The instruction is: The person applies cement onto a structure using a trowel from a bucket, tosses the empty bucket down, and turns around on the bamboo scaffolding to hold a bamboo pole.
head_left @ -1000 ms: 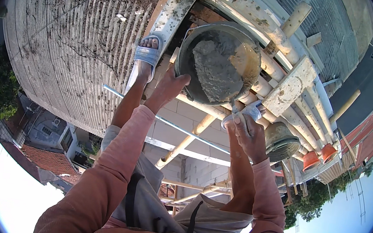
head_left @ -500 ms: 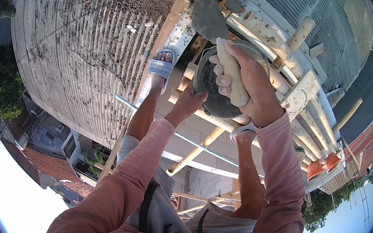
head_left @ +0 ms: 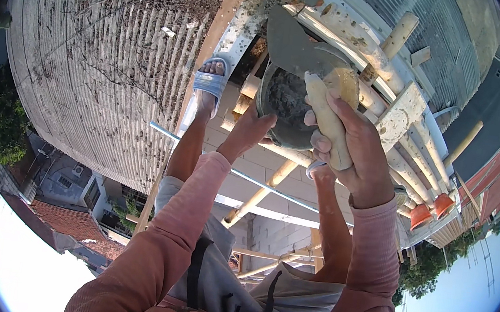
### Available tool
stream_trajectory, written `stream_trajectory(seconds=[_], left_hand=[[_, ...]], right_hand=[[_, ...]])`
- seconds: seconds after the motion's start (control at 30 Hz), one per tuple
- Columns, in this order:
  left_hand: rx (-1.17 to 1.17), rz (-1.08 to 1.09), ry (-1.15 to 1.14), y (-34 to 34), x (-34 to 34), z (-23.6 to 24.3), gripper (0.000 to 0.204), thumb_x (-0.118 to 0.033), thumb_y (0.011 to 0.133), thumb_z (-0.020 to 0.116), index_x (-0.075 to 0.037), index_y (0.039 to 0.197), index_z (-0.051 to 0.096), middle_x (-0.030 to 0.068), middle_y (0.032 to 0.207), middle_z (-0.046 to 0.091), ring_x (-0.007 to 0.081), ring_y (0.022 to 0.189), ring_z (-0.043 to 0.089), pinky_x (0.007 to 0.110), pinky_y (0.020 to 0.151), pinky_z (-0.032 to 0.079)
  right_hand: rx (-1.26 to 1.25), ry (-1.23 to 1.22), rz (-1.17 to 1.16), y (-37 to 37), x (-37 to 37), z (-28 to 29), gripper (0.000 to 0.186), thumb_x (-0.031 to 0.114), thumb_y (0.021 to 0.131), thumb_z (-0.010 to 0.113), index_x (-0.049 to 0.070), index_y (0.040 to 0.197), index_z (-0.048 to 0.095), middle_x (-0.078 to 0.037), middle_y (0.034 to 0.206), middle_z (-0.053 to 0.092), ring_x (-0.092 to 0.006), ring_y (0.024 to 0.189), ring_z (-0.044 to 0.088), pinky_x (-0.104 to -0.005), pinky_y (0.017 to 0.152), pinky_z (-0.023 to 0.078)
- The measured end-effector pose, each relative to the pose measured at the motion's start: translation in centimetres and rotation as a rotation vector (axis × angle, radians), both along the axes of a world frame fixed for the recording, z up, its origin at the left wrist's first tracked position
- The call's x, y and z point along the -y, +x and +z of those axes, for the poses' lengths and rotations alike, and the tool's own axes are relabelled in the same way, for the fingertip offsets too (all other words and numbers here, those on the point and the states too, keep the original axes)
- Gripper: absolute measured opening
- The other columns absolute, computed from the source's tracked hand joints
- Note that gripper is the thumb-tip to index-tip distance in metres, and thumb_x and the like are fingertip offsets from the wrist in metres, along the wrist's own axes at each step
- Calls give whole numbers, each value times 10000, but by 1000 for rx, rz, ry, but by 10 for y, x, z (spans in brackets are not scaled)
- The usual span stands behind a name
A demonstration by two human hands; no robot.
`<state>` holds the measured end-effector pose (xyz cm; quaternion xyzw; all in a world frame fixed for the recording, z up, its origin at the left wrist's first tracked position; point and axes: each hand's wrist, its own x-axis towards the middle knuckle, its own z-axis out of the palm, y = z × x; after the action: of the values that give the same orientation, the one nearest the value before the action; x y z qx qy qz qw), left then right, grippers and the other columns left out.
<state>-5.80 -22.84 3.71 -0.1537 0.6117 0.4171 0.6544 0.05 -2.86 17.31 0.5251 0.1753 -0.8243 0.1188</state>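
A round bucket [head_left: 292, 140] of dark grey wet mortar [head_left: 285, 95] stands between my arms, among wooden poles. My left hand [head_left: 251, 130] grips its near-left rim, thumb over the edge and the other fingers mostly hidden. In my right hand [head_left: 353, 146] is the thick, pale wooden handle of a trowel [head_left: 291, 40]. The trowel's grey, mortar-smeared blade is over the bucket's far side, its pointed end reaching beyond the rim. Fingers and thumb wrap round the handle.
My sandalled left foot [head_left: 211, 77] stands on a mortar-spattered ledge beside a corrugated roof [head_left: 117, 79]. Bamboo poles [head_left: 367, 46] and a spattered board [head_left: 401, 121] lie to the right, with orange containers [head_left: 420, 217] beyond. A blue pipe [head_left: 247, 178] crosses below the bucket; open height shows beneath.
My right hand has drawn nearer to me and slightly right, bringing the trowel blade back from the ledge over the bucket. More mortar shows inside. My left hand stays on the rim.
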Motion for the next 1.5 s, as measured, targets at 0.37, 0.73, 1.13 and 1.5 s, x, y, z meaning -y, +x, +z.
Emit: stream_trajectory(seconds=[0.37, 0.73, 1.13, 1.5], left_hand=[[-141, -48, 49, 0, -13, 1, 675, -151, 852, 576, -47, 1497, 409, 126, 1133, 635, 159, 916, 645, 313, 699, 588], [-298, -304, 110, 0, -19, 12, 861, -75, 864, 567, -198, 1639, 212, 207, 1376, 603, 289, 1228, 617, 367, 1051, 465], [-268, -193, 196, 8, -7, 3, 902, -51, 867, 575, -207, 1651, 156, 186, 1459, 533, 236, 1088, 647, 339, 969, 512], [-213, -245, 147, -3, -12, 8, 924, -85, 840, 596, -170, 1649, 157, 134, 1208, 638, 176, 944, 653, 315, 828, 533]], right_hand=[[359, 821, 1003, 153, -36, 31, 381, 283, 992, 635, 34, 1278, 597, -134, 924, 685, -242, 695, 687, -343, 641, 570], [172, 1626, 1667, 144, -71, -103, 445, 446, 949, 669, 30, 1100, 622, -170, 944, 731, -306, 788, 746, -399, 609, 607], [-49, 1153, 1103, 177, 17, -142, 516, 518, 974, 620, 12, 1067, 655, -263, 826, 710, -464, 803, 708, -523, 726, 560], [149, 573, 723, 193, 39, -127, 485, 491, 993, 633, 26, 1118, 680, -21, 614, 552, -87, 507, 507, -299, 502, 424]])
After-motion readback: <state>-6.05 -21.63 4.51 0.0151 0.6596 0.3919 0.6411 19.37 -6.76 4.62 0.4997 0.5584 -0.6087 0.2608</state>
